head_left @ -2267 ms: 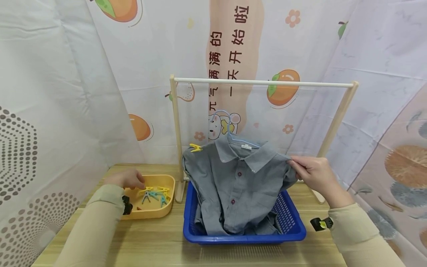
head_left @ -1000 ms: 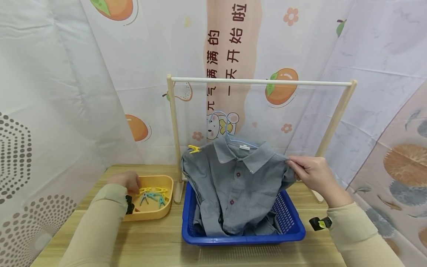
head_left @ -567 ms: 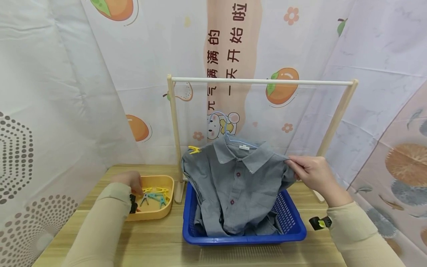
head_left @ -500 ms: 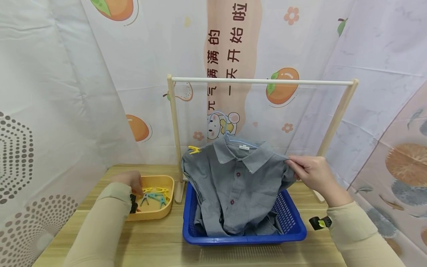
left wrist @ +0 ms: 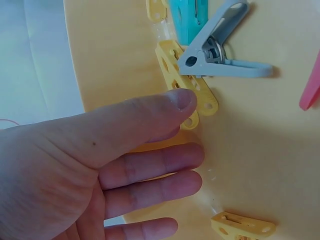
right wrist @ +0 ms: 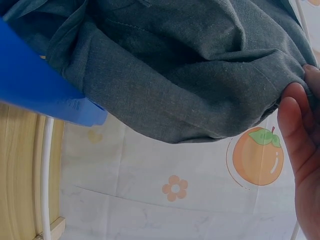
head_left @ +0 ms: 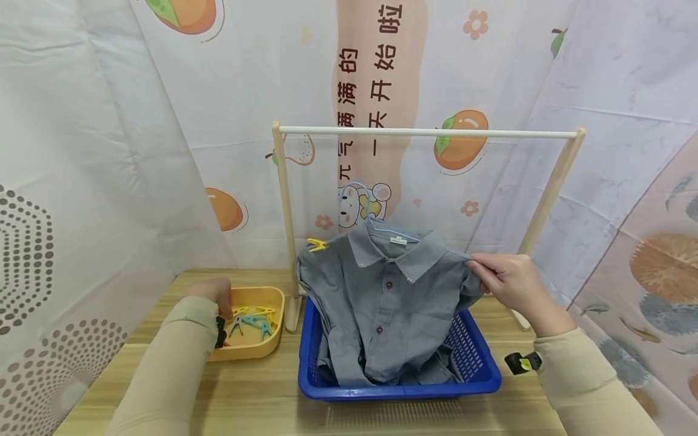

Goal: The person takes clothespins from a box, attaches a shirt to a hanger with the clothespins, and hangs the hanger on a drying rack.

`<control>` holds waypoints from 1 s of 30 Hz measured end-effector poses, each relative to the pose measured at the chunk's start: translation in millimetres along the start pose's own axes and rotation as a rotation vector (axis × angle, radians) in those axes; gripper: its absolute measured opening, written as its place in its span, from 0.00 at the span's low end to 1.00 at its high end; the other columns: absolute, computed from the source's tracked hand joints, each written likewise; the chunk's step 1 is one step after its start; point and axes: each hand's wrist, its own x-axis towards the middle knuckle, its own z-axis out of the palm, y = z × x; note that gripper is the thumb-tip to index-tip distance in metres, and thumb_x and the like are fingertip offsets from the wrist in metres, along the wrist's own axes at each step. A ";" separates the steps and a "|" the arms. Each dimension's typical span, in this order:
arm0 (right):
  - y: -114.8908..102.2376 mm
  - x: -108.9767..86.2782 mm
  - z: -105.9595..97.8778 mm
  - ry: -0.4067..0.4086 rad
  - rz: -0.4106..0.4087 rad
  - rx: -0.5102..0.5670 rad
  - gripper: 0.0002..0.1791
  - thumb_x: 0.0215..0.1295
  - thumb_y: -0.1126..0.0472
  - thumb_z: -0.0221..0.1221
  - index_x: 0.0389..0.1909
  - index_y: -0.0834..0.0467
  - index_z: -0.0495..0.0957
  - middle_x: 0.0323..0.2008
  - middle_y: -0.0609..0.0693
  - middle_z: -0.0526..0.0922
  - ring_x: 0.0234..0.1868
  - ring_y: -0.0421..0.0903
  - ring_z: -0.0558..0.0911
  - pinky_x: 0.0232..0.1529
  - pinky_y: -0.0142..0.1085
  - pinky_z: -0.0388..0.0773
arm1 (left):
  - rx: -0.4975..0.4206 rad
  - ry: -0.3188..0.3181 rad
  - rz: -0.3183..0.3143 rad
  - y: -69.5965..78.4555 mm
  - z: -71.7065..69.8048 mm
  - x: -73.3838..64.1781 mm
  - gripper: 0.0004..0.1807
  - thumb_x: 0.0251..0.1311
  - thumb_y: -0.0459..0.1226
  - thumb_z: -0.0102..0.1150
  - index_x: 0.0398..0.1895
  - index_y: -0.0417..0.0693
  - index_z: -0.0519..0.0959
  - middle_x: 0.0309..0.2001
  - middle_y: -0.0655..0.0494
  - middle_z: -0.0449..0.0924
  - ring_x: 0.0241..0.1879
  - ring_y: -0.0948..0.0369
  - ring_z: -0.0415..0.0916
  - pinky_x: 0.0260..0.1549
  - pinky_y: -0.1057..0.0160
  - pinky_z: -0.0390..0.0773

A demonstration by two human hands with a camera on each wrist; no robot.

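My right hand (head_left: 509, 287) pinches the right shoulder of a grey-blue button shirt (head_left: 403, 315) between thumb and fingers. The shirt sits bunched in a blue basket (head_left: 400, 392); a pale blue hanger (head_left: 369, 209) shows at its collar. On its left shoulder is a yellow clothespin (head_left: 317, 244). My left hand (left wrist: 115, 155) reaches into a yellow tray (head_left: 256, 350), its lower fingers extended. Its thumb overlaps another yellow clothespin (left wrist: 203, 95), with the index finger close beneath, partly hidden by the thumb. A grey clothespin (left wrist: 220, 55) lies against that yellow one.
Behind the basket stands a rack with a white rail (head_left: 425, 131) and wooden posts (head_left: 286, 206). Several other clothespins, including a teal one (left wrist: 191, 20), lie in the tray. Printed curtains (head_left: 240, 91) surround the wooden table (head_left: 256, 399).
My left hand has shifted slightly right within the tray, now covering more of the yellow clothespin. My right hand keeps its hold on the shirt's shoulder.
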 end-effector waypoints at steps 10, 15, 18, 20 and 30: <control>-0.5 -0.6 0.5 0.006 0.005 0.014 0.06 0.69 0.60 0.65 0.38 0.58 0.89 0.14 0.36 0.78 0.14 0.29 0.73 0.16 0.30 0.72 | 0.040 0.000 -0.028 4.3 -1.8 1.0 0.11 0.46 0.29 0.67 0.14 0.49 0.77 0.18 0.56 0.70 0.20 0.60 0.63 0.20 0.63 0.62; -1.4 0.0 0.4 0.013 0.003 0.026 0.08 0.71 0.59 0.64 0.38 0.59 0.89 0.14 0.37 0.78 0.14 0.30 0.73 0.16 0.30 0.72 | 0.036 -0.001 -0.020 4.3 -2.1 0.0 0.13 0.48 0.32 0.70 0.13 0.50 0.76 0.17 0.57 0.69 0.19 0.61 0.63 0.20 0.64 0.63; -1.0 0.7 -0.6 0.012 0.000 0.012 0.08 0.71 0.59 0.64 0.38 0.58 0.89 0.14 0.37 0.78 0.14 0.30 0.74 0.17 0.30 0.73 | 0.027 -0.006 -0.007 5.6 -2.7 -0.6 0.15 0.48 0.34 0.74 0.13 0.50 0.76 0.17 0.58 0.66 0.20 0.61 0.61 0.21 0.63 0.64; -0.6 0.8 -1.3 0.011 -0.002 0.003 0.08 0.71 0.59 0.64 0.38 0.58 0.89 0.14 0.38 0.79 0.15 0.30 0.74 0.17 0.31 0.73 | 0.033 -0.010 -0.007 7.6 -3.5 -0.5 0.15 0.48 0.35 0.76 0.14 0.50 0.77 0.18 0.58 0.66 0.20 0.61 0.61 0.22 0.61 0.65; -0.2 0.4 -0.7 0.002 0.005 -0.004 0.05 0.67 0.62 0.66 0.38 0.57 0.89 0.15 0.36 0.78 0.15 0.29 0.74 0.17 0.30 0.73 | 0.101 -0.009 -0.007 13.6 -1.7 6.3 0.12 0.45 0.32 0.79 0.21 0.47 0.80 0.25 0.54 0.76 0.26 0.56 0.69 0.27 0.56 0.71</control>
